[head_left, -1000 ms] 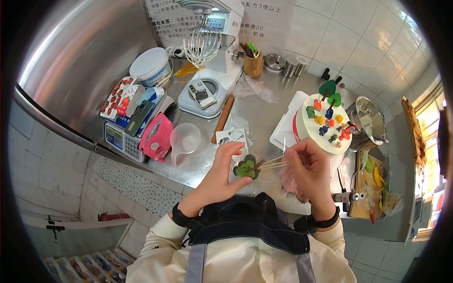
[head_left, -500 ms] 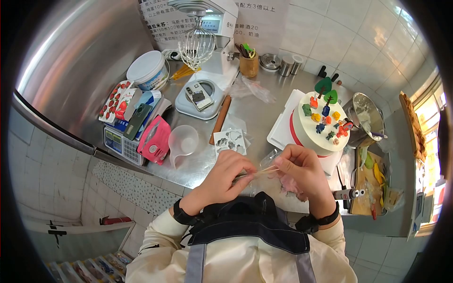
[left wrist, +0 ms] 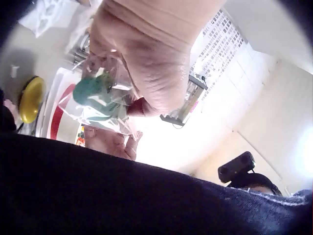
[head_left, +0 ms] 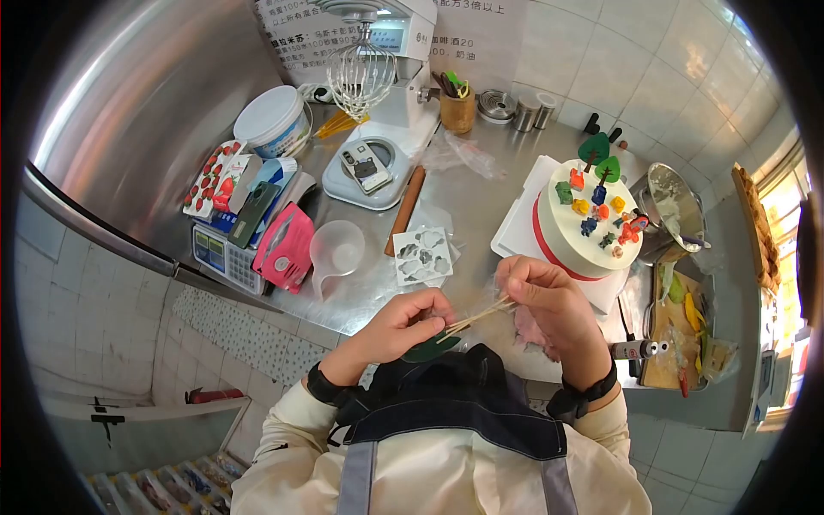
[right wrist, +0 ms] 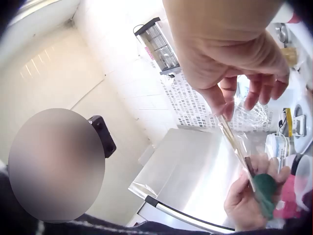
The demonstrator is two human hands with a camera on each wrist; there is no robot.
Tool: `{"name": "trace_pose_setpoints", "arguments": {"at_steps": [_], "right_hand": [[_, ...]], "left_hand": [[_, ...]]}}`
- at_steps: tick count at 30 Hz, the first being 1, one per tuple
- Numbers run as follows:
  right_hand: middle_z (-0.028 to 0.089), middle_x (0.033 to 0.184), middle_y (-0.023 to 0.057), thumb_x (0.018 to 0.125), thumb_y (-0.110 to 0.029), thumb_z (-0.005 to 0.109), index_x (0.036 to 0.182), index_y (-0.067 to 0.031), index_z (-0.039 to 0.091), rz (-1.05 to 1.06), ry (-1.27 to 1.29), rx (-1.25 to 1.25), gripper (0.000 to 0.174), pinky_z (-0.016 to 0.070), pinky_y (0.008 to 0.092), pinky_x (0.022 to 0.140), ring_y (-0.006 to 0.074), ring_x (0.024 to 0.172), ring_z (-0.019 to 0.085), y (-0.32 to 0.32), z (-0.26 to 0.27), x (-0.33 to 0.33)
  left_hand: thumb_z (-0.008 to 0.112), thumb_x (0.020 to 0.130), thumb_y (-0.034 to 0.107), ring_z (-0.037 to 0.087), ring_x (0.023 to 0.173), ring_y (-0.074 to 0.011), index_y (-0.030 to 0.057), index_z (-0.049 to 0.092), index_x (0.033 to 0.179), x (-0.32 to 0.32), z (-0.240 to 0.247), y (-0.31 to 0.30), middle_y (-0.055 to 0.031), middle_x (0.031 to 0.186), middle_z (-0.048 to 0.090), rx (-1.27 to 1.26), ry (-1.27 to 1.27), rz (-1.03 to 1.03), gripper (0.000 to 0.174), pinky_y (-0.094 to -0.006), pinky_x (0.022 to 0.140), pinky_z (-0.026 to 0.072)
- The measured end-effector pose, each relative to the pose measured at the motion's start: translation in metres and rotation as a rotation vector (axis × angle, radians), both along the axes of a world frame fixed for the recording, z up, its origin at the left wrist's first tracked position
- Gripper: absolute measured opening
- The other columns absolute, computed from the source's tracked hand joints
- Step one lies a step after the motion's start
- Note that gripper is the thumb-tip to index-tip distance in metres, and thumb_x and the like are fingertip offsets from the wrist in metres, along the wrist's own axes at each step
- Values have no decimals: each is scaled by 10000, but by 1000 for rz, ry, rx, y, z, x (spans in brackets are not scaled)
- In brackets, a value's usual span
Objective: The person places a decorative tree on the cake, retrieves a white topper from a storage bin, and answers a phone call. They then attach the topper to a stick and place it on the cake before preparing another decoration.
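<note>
Green tree-shaped cake toppers (head_left: 432, 348) on thin wooden sticks (head_left: 476, 319) are held between both hands, close to the apron. My left hand (head_left: 402, 328) pinches the toppers near where the sticks begin, the green part showing below its thumb. With thumb and fingertips my right hand (head_left: 549, 296) pinches the far ends of the sticks. In the left wrist view, clear plastic wrap (left wrist: 124, 88) surrounds the green piece. To the right stands a white cake (head_left: 562, 219) with a red band, small coloured figures and two green tree toppers on top.
A silicone mold (head_left: 423, 256) lies ahead of the left hand, beside a rolling pin (head_left: 405, 210) and a clear measuring jug (head_left: 336, 253). Pink crumpled material (head_left: 534, 330) sits under the right hand. A stand mixer (head_left: 390, 77) is at the back; a metal pot (head_left: 674, 210) stands behind the cake.
The left hand has curled in and moved toward the apron, turning the toppers so their leafy face tips down. The right hand stays on the stick ends.
</note>
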State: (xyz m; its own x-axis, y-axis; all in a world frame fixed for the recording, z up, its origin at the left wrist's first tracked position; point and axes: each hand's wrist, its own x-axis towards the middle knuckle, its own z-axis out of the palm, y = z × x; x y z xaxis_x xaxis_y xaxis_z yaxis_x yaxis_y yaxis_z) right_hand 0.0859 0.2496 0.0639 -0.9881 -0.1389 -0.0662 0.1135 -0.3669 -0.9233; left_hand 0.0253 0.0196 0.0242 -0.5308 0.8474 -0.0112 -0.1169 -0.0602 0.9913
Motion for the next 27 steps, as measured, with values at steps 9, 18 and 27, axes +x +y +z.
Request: {"name": "trace_pose_setpoints", "arguments": {"at_steps": [9, 18, 27], "right_hand": [[508, 898, 54, 849, -88, 574, 775, -41, 526, -552, 556, 838, 100, 361, 275, 780, 129, 856, 446, -7, -4, -3], [531, 774, 86, 901, -66, 476, 872, -24, 425, -682, 720, 543, 73, 398, 230, 663, 131, 689, 485, -11, 7, 0], [547, 770, 92, 896, -46, 485, 895, -6, 455, -526, 637, 493, 50, 448, 242, 596, 119, 634, 527, -12, 20, 8]], "left_hand": [[454, 905, 108, 538, 974, -153, 37, 310, 1267, 5, -2, 4, -95, 1133, 503, 230, -422, -109, 396, -257, 808, 453], [413, 930, 69, 577, 954, -188, 8, 342, 1243, 3, -11, 5, -101, 1081, 542, 139, -229, -239, 327, -308, 834, 472], [351, 966, 183, 548, 1047, -184, 6, 341, 1298, 0, 1, 17, -129, 1133, 547, 195, -455, -231, 376, -298, 889, 427]]}}
